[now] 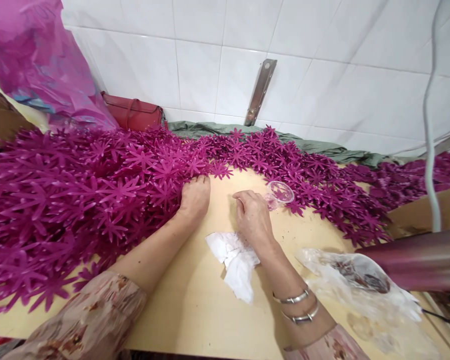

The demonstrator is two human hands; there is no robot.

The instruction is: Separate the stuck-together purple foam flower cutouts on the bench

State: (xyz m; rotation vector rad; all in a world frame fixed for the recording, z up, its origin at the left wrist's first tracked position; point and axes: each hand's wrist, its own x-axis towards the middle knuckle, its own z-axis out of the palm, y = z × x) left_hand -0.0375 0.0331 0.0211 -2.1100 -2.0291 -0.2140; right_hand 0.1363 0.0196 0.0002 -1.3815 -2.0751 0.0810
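The left hand's fingers (201, 180) were bent down, their tips pressed into the edge of the heap of magenta flower pieces (78, 195); whether they had pinched one of the pieces I could not tell. The left hand (195, 199) itself lay knuckles up on the pale wooden table (195, 305), hard against the heap. The right hand (253, 216) sat just beside it, its fingers curled under towards the palm, and what they held, if anything, was hidden from me. Just beyond its knuckles a small clear cup (281, 192) lay tipped at the fringe of the flower pieces. A crumpled white tissue (235, 260) lay against that wrist on its inner side, and two silver bangles (298, 306) ringed the forearm. To the right lay a wrinkled clear plastic bag (360, 285). The flower pieces ran in a broad band along the tiled wall (322, 60), over a green cloth (217, 129), with a red handbag (133, 113) and a pink plastic sack (33, 55) at the far left.
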